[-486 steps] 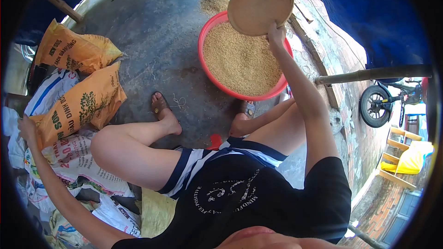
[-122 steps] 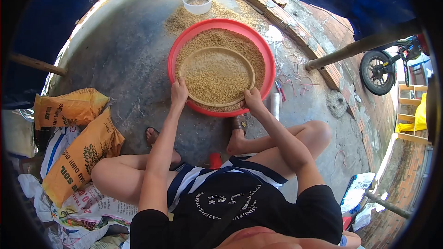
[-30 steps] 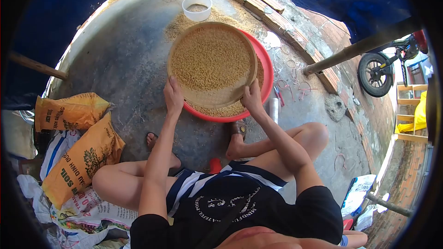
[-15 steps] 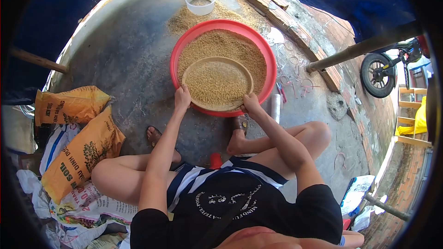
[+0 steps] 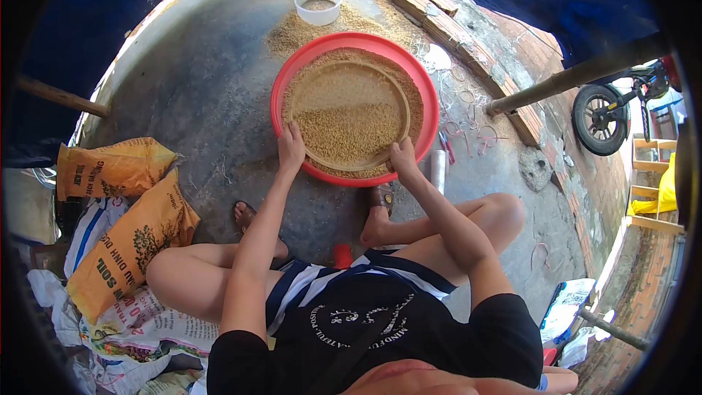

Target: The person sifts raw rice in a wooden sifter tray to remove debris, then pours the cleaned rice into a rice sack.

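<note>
A round sieve (image 5: 345, 88) with a light brown rim is held over a wide red basin (image 5: 428, 106). Husk-coloured grain (image 5: 349, 135) covers the near half of the sieve, while its far half shows bare. My left hand (image 5: 291, 149) grips the near-left rim, fingers wrapped over it. On the near-right rim, my right hand (image 5: 403, 158) is closed in the same way. More grain lies in the basin, showing around the sieve's edge and partly hidden beneath it.
Beyond the basin, a white tub (image 5: 304, 10) stands by spilled grain (image 5: 285, 36). Orange sacks (image 5: 128, 249) lie at left. Red-handled pliers (image 5: 447, 148) and a pale roll (image 5: 438, 170) lie right of the basin. A wooden pole (image 5: 570, 77) and a motorbike wheel (image 5: 599, 119) are farther right.
The sieve has shifted away from me and appears flatter, rounder to the camera. Its grain now has a sharp far edge across the middle. Both hands keep their grip.
</note>
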